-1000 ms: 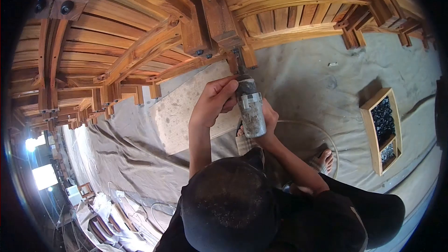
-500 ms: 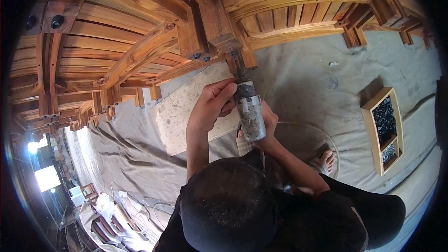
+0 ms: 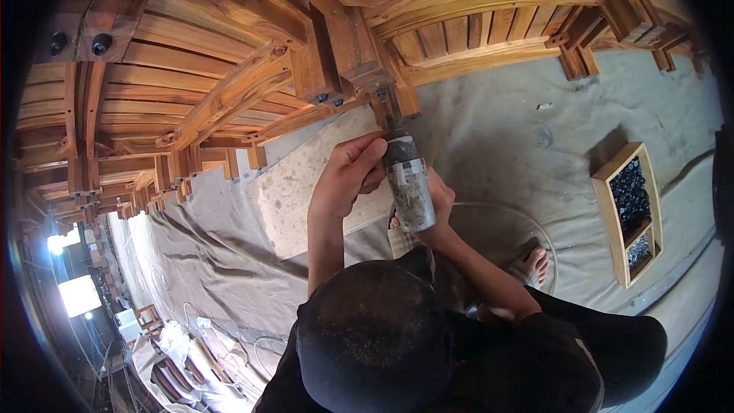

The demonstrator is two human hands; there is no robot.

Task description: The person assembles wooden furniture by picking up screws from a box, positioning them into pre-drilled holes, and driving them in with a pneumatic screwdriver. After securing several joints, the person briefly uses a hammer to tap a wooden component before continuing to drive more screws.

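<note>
A grey, worn air impact driver [image 3: 411, 195] points up at the end of a wooden leg [image 3: 355, 53] on the furniture frame. My right hand [image 3: 439, 203] is wrapped round its handle, partly hidden behind the tool body. The fingers of my left hand [image 3: 353, 167] are curled closed at the driver's dark nose, thumb and forefinger against it. Beyond the nose, a thin shaft reaches to the wood, close to a dark bolt head. More dark bolt heads [image 3: 322, 98] show on the neighbouring leg end.
Slatted wooden furniture [image 3: 191, 53] spans the top and left. A wooden box [image 3: 604, 183] with black and silver hardware stands on the floor cloth [image 3: 489, 130] at right. Cardboard [image 3: 294, 203] lies under my left arm. A hose [image 3: 535, 222] curves past my foot.
The view has shifted slightly against the furniture. Both hands keep the same hold on the driver, which sits a touch lower in view.
</note>
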